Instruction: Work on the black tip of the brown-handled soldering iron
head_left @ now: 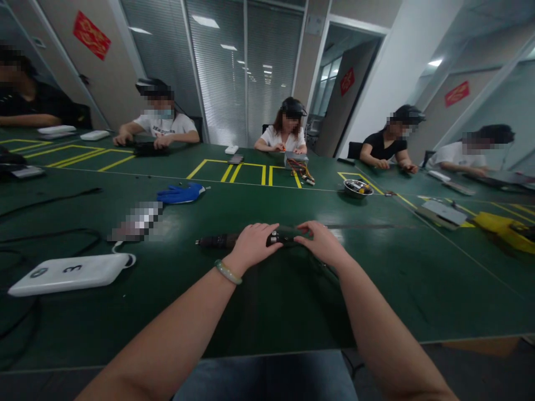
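Note:
A dark electric screwdriver (pixel 216 241) lies lengthwise on the green table in front of me, its bit pointing left. My left hand (pixel 256 243) is wrapped over the middle of its body, just beside a small panel of light markings. At the tool's rear end, my right hand (pixel 320 240) grips it between thumb and fingers. From there a dark cable (pixel 324 266) runs down, partly hidden behind my right forearm.
Left of me are a white power bank (pixel 71 274), a blurred-out phone (pixel 137 221), a blue glove (pixel 180 194) and black cables. A metal bowl of parts (pixel 358 189) stands ahead right, near a yellow bag (pixel 507 229). Several people work along the table's far side.

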`<action>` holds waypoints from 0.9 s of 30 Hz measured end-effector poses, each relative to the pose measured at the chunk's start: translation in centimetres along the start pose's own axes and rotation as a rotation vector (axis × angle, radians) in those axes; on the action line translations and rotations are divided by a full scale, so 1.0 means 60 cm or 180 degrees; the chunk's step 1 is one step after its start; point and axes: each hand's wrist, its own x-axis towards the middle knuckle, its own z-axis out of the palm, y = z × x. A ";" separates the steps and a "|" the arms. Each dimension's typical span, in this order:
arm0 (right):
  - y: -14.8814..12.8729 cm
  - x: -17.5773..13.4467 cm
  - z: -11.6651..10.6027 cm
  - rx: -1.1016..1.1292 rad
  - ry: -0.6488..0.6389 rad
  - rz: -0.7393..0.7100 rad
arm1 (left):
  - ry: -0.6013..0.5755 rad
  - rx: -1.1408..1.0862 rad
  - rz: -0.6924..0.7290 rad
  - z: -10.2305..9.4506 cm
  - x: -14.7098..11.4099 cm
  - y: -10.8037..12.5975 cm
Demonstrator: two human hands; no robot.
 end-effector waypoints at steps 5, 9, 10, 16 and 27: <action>0.014 -0.027 -0.023 -0.0503 -0.1070 0.0413 | 0.0017 -0.0003 0.0011 -0.009 -0.003 0.014; 0.007 -0.036 -0.017 -0.1122 -0.0849 0.0600 | 0.0040 -0.0008 0.0074 -0.019 -0.009 0.033; 0.006 -0.037 -0.017 -0.1220 -0.0836 0.0635 | 0.0018 -0.0008 0.0084 -0.019 -0.010 0.038; -0.001 -0.039 -0.019 -0.1205 -0.0977 0.0661 | -0.0315 0.0038 0.0241 -0.007 -0.011 0.059; -0.005 -0.034 0.008 -0.0096 -0.0997 0.0561 | -0.0377 0.0181 0.0112 0.011 -0.013 0.079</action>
